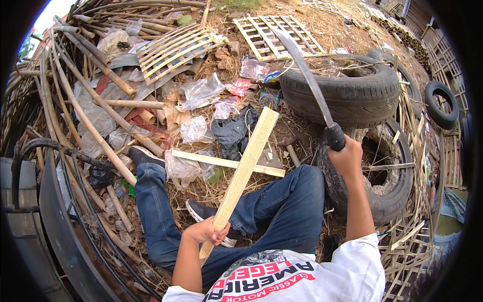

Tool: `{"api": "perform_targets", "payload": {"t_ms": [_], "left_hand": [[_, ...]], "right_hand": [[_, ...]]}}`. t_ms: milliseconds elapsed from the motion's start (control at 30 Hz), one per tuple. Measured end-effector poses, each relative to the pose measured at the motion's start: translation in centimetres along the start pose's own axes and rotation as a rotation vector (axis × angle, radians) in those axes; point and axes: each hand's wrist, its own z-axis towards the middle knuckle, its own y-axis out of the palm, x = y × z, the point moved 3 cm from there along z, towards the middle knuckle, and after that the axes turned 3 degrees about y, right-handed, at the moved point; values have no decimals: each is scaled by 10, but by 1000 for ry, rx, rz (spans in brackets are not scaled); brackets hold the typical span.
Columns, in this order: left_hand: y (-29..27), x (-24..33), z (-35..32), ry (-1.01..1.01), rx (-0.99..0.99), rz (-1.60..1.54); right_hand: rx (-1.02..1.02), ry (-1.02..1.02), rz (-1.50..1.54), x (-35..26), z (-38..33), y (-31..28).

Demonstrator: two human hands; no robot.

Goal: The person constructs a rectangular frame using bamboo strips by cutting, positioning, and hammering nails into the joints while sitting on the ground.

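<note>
My left hand [207, 231] is closed round the lower end of a flat, pale bamboo strip [247, 163]. The strip slants up and away from my lap, its far end free. In my right hand [347, 157], raised on the right, is the black handle of a machete [311, 79]. Its long, curved blade points up and to the left, apart from the strip. A narrower bamboo slat [198, 159] lies crosswise behind the held strip, near my bent knee; whether the two touch, I cannot tell.
Worn tyres [339, 95] stand and lie at the right. Two bamboo lattices [173, 50] lie beyond plastic bags [201, 91] and a crumpled black cloth [234, 132]. Bamboo poles [93, 103] are heaped at the left, beside a dark chair-like frame [53, 201].
</note>
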Motion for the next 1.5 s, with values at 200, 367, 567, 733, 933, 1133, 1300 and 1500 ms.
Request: {"api": "perform_targets", "payload": {"t_ms": [200, 367, 567, 733, 933, 1133, 1300, 1500], "left_hand": [[-11, 32, 13, 389, 190, 4], [-17, 92, 28, 1007, 346, -51], [-15, 91, 9, 1318, 600, -190], [-15, 59, 19, 1308, 719, -438], [-24, 31, 35, 1232, 675, -497], [-27, 10, 20, 807, 520, 59], [12, 33, -34, 366, 505, 742], [1, 105, -23, 536, 893, 1743]], "right_hand": [[-73, 251, 475, 23, -68, 47], [-408, 549, 892, -19, -149, 82], [-657, 534, 965, -51, -194, 108], [-648, 622, 1104, -52, -202, 120], [-555, 794, 1163, -56, -190, 112], [-453, 839, 1254, -39, -171, 103], [-410, 719, 1235, -27, -142, 81], [-410, 570, 1157, -8, -117, 65]]}}
